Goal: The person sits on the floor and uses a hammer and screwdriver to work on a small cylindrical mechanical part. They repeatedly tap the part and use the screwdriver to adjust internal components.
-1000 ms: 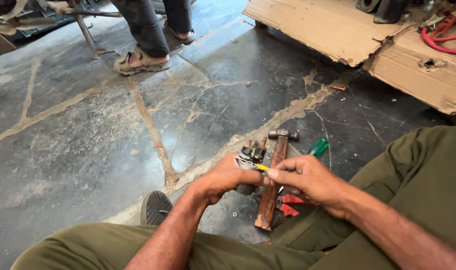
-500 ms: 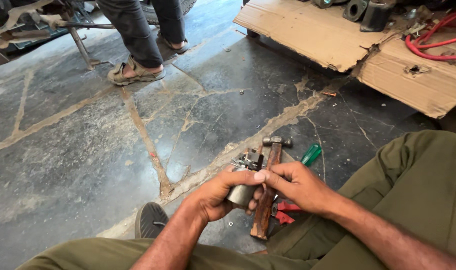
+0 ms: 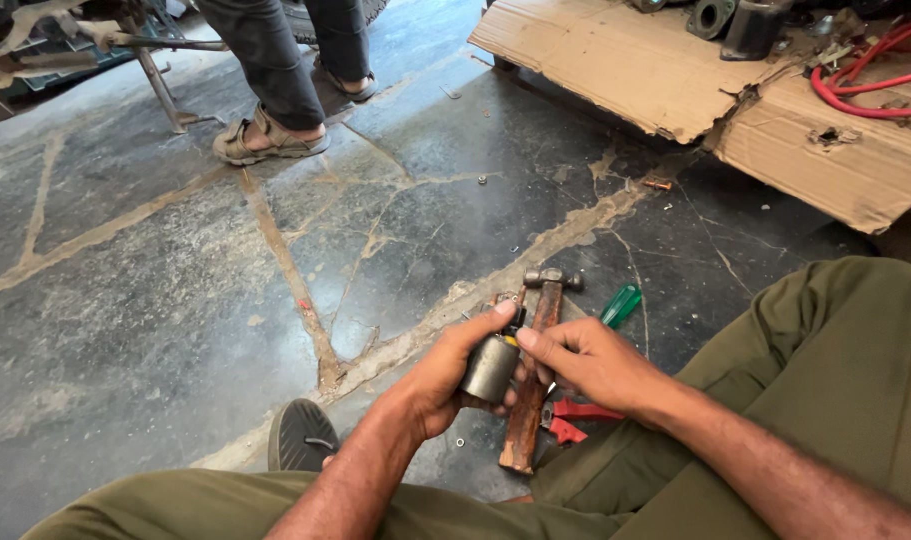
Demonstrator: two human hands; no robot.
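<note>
Moved: metal cylinder (image 3: 491, 368) now turned upright, lifted over hammer (image 3: 535, 365).
Left hand (image 3: 445, 375): wrapped tight round cylinder.
Right hand (image 3: 595, 365): fingertips pinching cylinder's top.

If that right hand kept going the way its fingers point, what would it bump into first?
The right hand points left at the metal cylinder in the left hand; its fingertips look already against it, though depth is unclear.

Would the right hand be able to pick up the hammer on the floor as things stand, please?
Probably yes: the right hand hovers just above the hammer, whose wooden handle lies uncovered on the floor; only the metal cylinder in the left hand is close alongside.
</note>
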